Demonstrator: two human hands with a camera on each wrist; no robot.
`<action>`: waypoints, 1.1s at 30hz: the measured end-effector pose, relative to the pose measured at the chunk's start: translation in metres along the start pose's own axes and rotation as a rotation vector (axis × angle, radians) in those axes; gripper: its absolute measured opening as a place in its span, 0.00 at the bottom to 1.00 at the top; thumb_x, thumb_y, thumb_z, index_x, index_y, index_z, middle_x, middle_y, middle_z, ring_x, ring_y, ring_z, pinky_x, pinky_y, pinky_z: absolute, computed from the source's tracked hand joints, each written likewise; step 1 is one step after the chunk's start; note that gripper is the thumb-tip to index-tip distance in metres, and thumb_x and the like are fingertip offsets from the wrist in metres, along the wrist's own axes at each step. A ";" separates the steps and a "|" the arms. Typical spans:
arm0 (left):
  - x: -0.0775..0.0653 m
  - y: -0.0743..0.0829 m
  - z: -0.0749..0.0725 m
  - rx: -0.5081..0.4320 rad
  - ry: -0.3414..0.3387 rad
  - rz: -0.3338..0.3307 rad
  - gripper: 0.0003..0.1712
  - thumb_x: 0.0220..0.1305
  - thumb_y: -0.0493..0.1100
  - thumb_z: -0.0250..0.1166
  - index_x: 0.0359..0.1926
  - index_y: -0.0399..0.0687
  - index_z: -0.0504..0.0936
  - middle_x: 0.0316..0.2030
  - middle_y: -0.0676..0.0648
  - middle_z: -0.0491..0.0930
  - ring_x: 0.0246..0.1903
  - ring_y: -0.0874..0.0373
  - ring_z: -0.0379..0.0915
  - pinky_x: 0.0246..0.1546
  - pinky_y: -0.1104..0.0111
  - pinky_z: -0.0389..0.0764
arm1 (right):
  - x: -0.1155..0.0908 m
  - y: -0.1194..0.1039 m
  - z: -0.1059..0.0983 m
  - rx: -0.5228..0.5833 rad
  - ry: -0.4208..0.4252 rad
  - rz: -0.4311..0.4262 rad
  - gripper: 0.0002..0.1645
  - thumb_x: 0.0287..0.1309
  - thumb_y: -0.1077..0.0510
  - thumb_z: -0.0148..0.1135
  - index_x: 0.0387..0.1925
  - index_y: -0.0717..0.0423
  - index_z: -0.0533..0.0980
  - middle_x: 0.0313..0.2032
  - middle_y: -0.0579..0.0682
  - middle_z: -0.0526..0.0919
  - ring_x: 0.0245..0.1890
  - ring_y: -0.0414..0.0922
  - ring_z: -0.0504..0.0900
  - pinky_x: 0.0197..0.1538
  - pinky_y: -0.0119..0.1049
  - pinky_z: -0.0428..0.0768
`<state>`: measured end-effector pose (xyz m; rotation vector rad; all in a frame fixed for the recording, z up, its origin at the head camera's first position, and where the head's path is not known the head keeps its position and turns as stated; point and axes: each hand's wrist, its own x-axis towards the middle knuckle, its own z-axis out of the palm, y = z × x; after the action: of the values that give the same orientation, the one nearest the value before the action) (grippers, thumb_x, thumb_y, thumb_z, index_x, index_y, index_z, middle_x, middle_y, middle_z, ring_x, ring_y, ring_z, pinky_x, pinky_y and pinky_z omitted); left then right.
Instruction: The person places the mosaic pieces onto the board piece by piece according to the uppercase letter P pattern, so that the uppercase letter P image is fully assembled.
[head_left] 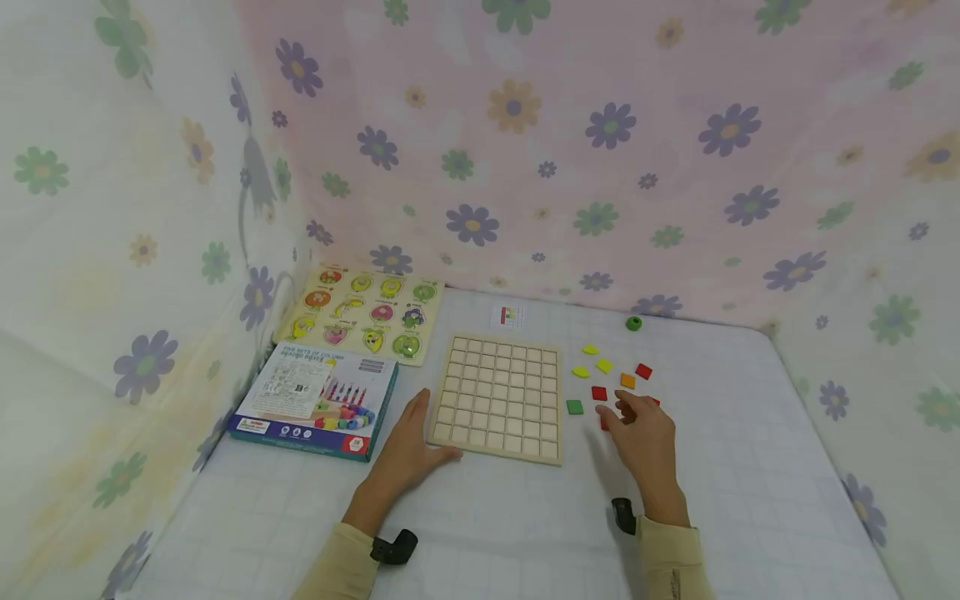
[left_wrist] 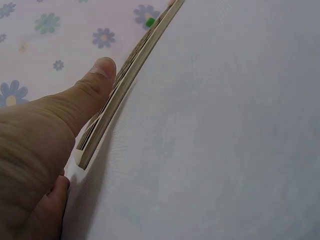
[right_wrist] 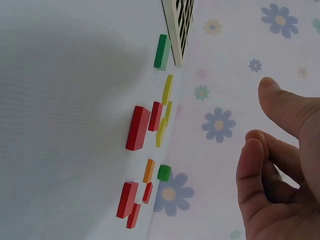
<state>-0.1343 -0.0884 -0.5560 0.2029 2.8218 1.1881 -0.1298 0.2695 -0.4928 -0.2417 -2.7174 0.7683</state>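
Observation:
A wooden grid board (head_left: 495, 398) lies in the middle of the table in the head view, its squares bare. Beside its lower left corner is my left hand (head_left: 405, 446), fingers straight, thumb (left_wrist: 95, 82) at the board's edge; I cannot tell if it presses. To the right of the board, my right hand (head_left: 647, 433) hovers over loose tiles, thumb and bent fingers apart with nothing between them. Around it lie a green tile (head_left: 574, 407), several red tiles (right_wrist: 138, 128), an orange tile (head_left: 627, 381) and yellow pieces (head_left: 603, 365). The hand partly hides some red ones.
At the left lie a fruit puzzle board (head_left: 352, 307) and, nearer, a flat bead-set box (head_left: 311, 402). Behind the grid board is a small pattern card (head_left: 507, 317). A green bead (head_left: 634, 323) stands near the back. Flowered cloth walls (head_left: 525, 167) enclose the table.

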 end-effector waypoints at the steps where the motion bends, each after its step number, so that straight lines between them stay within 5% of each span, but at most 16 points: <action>1: 0.001 0.000 0.000 0.001 -0.002 0.001 0.73 0.45 0.66 0.80 0.80 0.38 0.49 0.79 0.36 0.54 0.78 0.41 0.51 0.76 0.49 0.63 | 0.004 0.000 0.000 -0.001 -0.010 0.006 0.27 0.59 0.53 0.74 0.56 0.64 0.82 0.41 0.61 0.87 0.38 0.53 0.83 0.45 0.47 0.83; 22: 0.014 0.007 0.006 0.007 -0.049 0.001 0.80 0.40 0.67 0.81 0.81 0.39 0.42 0.81 0.37 0.46 0.80 0.42 0.44 0.79 0.51 0.56 | 0.069 0.002 0.029 0.044 -0.188 0.003 0.28 0.63 0.51 0.70 0.60 0.62 0.80 0.49 0.62 0.86 0.48 0.57 0.83 0.52 0.53 0.84; 33: 0.018 0.006 0.016 0.059 -0.020 0.027 0.83 0.37 0.69 0.82 0.82 0.41 0.41 0.81 0.38 0.47 0.80 0.43 0.47 0.77 0.52 0.61 | 0.085 0.008 0.050 0.010 -0.266 0.043 0.29 0.65 0.48 0.68 0.60 0.63 0.80 0.50 0.62 0.86 0.48 0.56 0.83 0.47 0.49 0.84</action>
<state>-0.1494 -0.0706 -0.5632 0.2561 2.8479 1.1022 -0.2255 0.2727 -0.5175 -0.2091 -2.9647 0.8822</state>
